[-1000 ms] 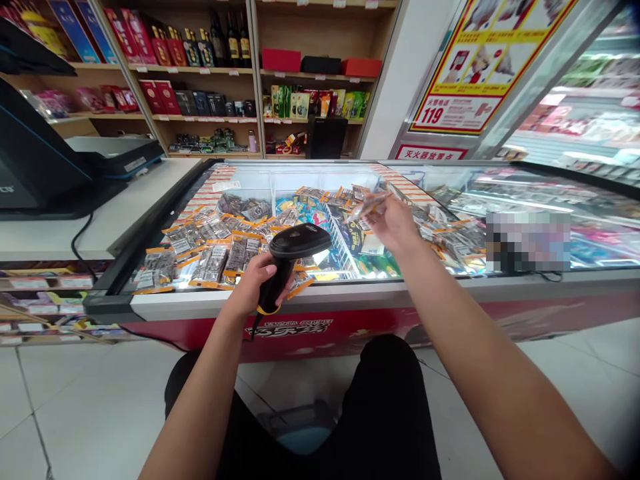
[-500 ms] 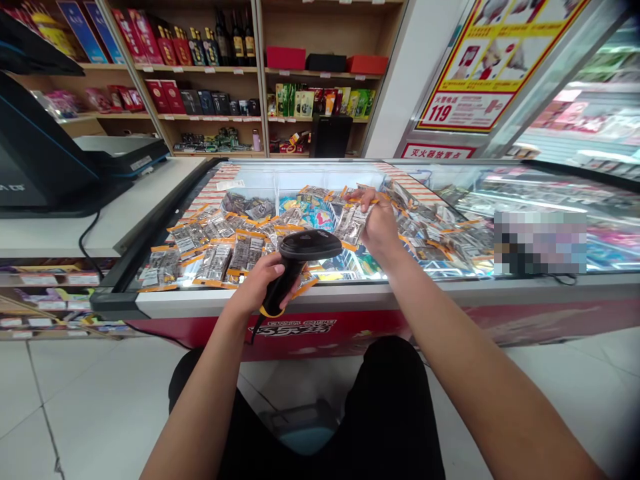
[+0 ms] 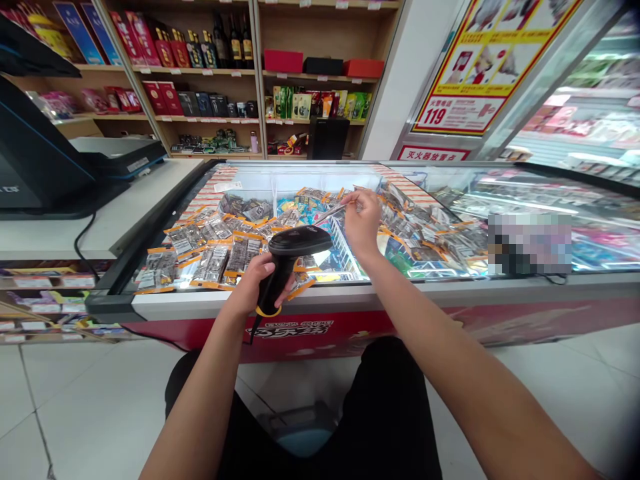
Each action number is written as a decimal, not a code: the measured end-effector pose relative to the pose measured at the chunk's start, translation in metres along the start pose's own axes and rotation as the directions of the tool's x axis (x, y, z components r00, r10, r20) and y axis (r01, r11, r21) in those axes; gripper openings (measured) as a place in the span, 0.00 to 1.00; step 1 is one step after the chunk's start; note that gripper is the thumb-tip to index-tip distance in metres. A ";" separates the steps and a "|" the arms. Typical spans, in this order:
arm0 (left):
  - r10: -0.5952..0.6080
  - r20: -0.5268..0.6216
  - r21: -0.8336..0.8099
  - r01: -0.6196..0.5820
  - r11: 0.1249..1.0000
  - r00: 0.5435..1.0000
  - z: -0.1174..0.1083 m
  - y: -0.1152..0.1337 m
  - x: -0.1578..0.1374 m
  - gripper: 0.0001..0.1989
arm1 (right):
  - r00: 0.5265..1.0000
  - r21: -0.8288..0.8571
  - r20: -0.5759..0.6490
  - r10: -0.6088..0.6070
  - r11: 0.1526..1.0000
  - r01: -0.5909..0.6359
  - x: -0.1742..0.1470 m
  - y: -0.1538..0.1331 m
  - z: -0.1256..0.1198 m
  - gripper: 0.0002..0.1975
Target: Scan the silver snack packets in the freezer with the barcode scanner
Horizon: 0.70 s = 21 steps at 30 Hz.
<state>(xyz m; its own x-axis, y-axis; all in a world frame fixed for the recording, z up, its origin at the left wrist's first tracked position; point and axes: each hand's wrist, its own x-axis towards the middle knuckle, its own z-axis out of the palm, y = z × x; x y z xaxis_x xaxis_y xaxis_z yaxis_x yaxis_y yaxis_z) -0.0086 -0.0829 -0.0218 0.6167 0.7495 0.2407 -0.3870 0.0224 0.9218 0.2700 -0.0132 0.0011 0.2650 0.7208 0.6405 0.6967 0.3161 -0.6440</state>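
My left hand grips the handle of a black barcode scanner with an orange ring at its base, held over the front edge of a glass-topped chest freezer. My right hand hovers above the glass and pinches a thin silver packet with an orange edge, seen nearly edge-on just beyond the scanner's head. Several similar silver-and-orange packets lie spread across the glass lid on the left and more packets on the right.
A white counter on the left carries a black register terminal with a cable. Wooden shelves of boxes and bottles stand behind. A red and yellow poster hangs at the right. My dark-clothed legs are below, over white floor tiles.
My right hand drew a packet from the right-hand pile leftward toward the scanner and turned it edge-on. My left hand has kept the scanner nearly still.
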 end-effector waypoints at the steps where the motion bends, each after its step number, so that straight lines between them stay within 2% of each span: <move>1: -0.003 -0.003 0.005 0.003 1.000 1.000 0.001 0.001 0.000 0.30 | 1.000 -0.021 -0.018 -0.017 1.000 0.017 -0.005 -0.003 0.004 0.12; 2: -0.008 -0.004 0.009 0.008 1.000 1.000 0.001 0.002 0.000 0.29 | 0.999 -0.027 0.007 -0.042 0.999 0.042 -0.010 -0.007 0.008 0.10; 4: -0.015 -0.003 0.012 0.015 1.000 1.000 0.002 0.002 0.001 0.29 | 0.972 0.010 0.210 -0.104 0.994 0.104 -0.022 -0.014 0.014 0.05; 6: -0.017 -0.001 0.009 0.017 1.000 1.000 0.001 0.002 0.001 0.28 | 0.893 0.093 0.416 -0.174 0.984 0.149 -0.033 -0.019 0.018 0.02; 8: -0.016 0.001 0.010 0.016 1.000 1.000 0.000 0.000 0.000 0.28 | 0.836 0.178 0.498 -0.232 0.970 0.163 -0.036 -0.019 0.017 0.05; 9: -0.014 0.003 0.011 0.014 1.000 1.000 -0.001 -0.001 0.000 0.28 | 0.834 0.204 0.494 -0.244 0.965 0.162 -0.035 -0.017 0.014 0.05; 11: -0.012 0.006 0.009 0.012 1.000 1.000 -0.002 -0.002 0.000 0.28 | 0.880 0.179 0.428 -0.208 0.973 0.143 -0.027 -0.007 0.002 0.08; 13: -0.010 0.009 0.003 0.010 1.000 1.000 -0.003 -0.002 -0.001 0.28 | 0.952 -0.004 0.296 -0.072 0.997 0.077 -0.017 0.010 -0.013 0.09; 15: -0.005 0.012 -0.003 0.005 1.000 1.000 -0.002 -0.003 -0.001 0.28 | 0.983 -0.288 0.169 0.074 0.957 -0.023 -0.009 0.030 -0.029 0.06; 16: -0.002 0.012 -0.005 0.002 1.000 1.000 -0.002 -0.003 -0.002 0.27 | 0.982 -0.390 0.138 0.125 0.919 -0.062 -0.007 0.040 -0.036 0.07; 18: 0.006 0.006 -0.012 -0.006 1.000 1.000 -0.002 -0.003 -0.002 0.26 | 0.975 -0.477 0.132 0.177 0.874 -0.094 -0.007 0.056 -0.048 0.08; 21: 0.012 0.002 -0.019 -0.012 1.000 1.000 -0.002 -0.003 -0.001 0.25 | 0.960 -0.464 0.241 0.141 0.885 -0.013 -0.013 0.068 -0.057 0.07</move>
<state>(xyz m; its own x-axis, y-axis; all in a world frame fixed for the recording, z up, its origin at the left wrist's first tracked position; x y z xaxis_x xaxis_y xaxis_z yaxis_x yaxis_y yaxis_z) -0.0098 -0.0828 -0.0253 0.6134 0.7484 0.2522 -0.4071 0.0261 0.9130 0.3520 -0.0364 -0.0271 0.1921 0.8851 0.4238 0.9230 -0.0163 -0.3845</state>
